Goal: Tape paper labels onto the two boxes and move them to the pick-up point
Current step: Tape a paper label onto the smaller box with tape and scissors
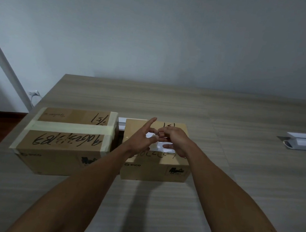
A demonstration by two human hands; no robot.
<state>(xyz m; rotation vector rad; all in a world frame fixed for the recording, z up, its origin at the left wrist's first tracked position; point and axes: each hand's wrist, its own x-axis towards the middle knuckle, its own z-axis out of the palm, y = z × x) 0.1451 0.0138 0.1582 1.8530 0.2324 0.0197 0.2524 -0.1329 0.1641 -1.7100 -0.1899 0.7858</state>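
Observation:
Two brown cardboard boxes stand side by side on a wooden table. The left box (65, 140) is crossed by pale tape and bears black handwriting. The right box (153, 170) has a white paper label (159, 145) lying on its top. Both hands hover over that label. My left hand (142, 139) pinches something small and pale between thumb and fingers, index finger pointing up. My right hand (174, 140) meets it fingertip to fingertip, other fingers resting on the label. What they pinch is too small to name, possibly a piece of tape.
The wooden table (217, 180) stretches far to the right, where a white flat box-like object (305, 143) lies near the edge. A white strip (128, 121) shows behind the gap between the boxes. A wall socket (33, 93) and dark floor lie to the left.

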